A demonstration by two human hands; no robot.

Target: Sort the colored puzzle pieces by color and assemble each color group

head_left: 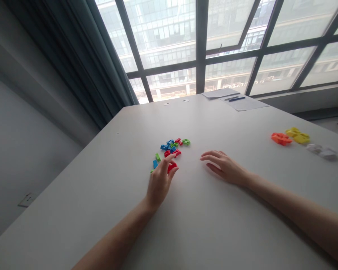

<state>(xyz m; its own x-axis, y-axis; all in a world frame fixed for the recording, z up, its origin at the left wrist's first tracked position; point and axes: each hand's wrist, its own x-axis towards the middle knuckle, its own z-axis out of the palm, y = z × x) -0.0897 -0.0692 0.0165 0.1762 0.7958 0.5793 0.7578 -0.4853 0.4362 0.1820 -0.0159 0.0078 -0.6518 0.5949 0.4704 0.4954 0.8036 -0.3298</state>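
Note:
My left hand is curled at the near side of a small mixed pile, its thumb and index finger around a red plastic piece. Part of that piece is hidden by the fingers. Just beyond lie other red pieces, several blue pieces and a green piece. Another green piece and a blue piece sit to the left of the fingers. To the right of the pile, my right hand rests low over the table with its fingers loosely stretched and nothing in them.
On the right of the white table are separate groups of orange pieces, yellow pieces and white pieces. Papers and a blue pen lie at the far edge by the window. A dark curtain hangs at left.

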